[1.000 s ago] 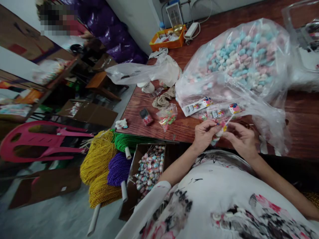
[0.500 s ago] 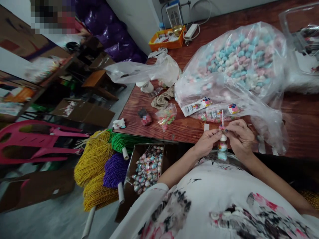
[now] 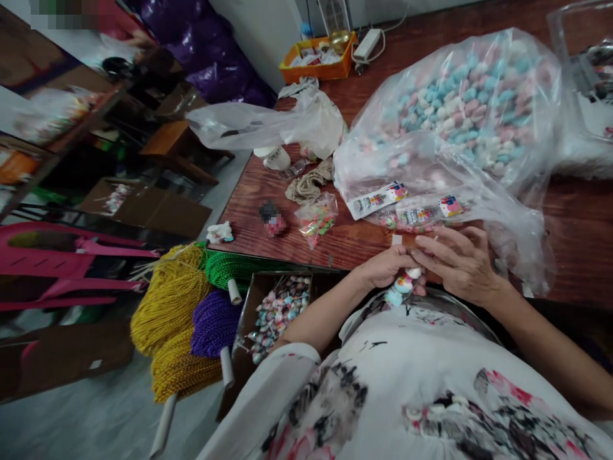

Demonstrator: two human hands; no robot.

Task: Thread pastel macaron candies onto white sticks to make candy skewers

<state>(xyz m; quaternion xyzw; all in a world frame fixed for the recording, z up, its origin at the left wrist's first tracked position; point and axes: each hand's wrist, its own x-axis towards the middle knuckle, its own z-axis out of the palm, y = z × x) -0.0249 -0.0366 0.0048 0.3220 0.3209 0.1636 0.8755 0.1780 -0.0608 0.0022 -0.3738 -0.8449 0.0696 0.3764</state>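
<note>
The red-brown wooden table [image 3: 242,217] carries a large clear plastic bag [image 3: 421,153] of pink, blue and white sweets, perhaps marshmallows, a small bag [image 3: 309,207] of coloured sweets, a crumpled beige cloth [image 3: 310,184], an orange tray [image 3: 316,71] and a white power strip [image 3: 368,44].

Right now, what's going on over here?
A person is handling a small sweet: the left hand holds it near the edge of the table; the right hand is close beside it, its grip hard to see. A clear bag of pink, blue and white sweets lies on the table, and a box of colourful ones stands below.
</note>
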